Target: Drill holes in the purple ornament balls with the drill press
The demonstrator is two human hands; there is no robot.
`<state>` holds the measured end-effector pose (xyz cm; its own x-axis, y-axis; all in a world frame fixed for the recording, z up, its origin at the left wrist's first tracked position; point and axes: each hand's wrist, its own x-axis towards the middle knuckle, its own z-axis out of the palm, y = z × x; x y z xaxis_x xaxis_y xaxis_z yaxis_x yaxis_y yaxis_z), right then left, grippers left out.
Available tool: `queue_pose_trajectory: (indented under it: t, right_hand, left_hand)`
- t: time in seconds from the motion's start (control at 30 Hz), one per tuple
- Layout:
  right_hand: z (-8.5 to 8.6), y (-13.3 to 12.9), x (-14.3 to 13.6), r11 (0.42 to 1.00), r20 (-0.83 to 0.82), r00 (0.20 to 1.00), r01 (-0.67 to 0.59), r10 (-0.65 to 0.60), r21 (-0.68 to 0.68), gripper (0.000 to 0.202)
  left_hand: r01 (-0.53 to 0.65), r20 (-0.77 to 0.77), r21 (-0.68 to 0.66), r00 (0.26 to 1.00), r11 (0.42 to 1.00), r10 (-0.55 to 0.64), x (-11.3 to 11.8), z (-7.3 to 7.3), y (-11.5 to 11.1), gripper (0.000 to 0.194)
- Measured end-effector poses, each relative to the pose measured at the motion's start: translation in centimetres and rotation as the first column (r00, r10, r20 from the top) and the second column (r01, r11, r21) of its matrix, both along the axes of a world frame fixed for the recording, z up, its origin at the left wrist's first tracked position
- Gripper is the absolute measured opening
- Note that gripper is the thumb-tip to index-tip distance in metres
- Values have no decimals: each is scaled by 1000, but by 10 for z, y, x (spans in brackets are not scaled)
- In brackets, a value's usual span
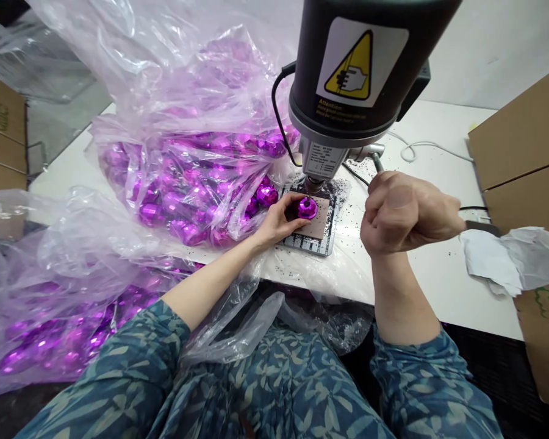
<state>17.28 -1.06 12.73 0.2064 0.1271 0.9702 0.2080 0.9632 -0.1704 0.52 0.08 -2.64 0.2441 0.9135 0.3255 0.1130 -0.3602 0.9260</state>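
Note:
My left hand (284,217) grips a shiny purple faceted ball (307,208) between thumb and fingers. The ball rests on a square board (319,227) on the base plate of a bench drill press (326,160), beneath its chuck (312,185). A dark spot shows on the ball's top; whether the drill bit touches it I cannot tell. My right hand (398,210) is closed in a fist around the drill press's lever (377,162), whose grip is mostly hidden by the fingers.
A clear plastic bag (183,177) full of purple balls lies left of the press; another bag (73,329) hangs lower left. Dark shavings dot the white table (439,268). Cardboard boxes (526,140) stand at right, with white paper (491,259) near the table's edge.

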Motion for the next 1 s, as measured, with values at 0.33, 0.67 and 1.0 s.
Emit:
queue_pose_trajectory:
  t: [0.33, 0.67, 1.0]
  right_hand:
    - [-12, 12, 2, 978, 78, 996, -62, 47, 197, 52]
    - [48, 8, -6, 978, -162, 978, -156, 133, -139, 53]
    - [67, 25, 2, 870, -208, 969, -215, 133, -444, 57]
  left_hand:
    - [-11, -10, 18, 1000, 1000, 11, 0, -2, 1, 63]
    - [-107, -61, 19, 992, 994, 108, 3, 2, -4, 58]
    - [295, -179, 187, 948, 937, -263, -28, 8, -142, 53]
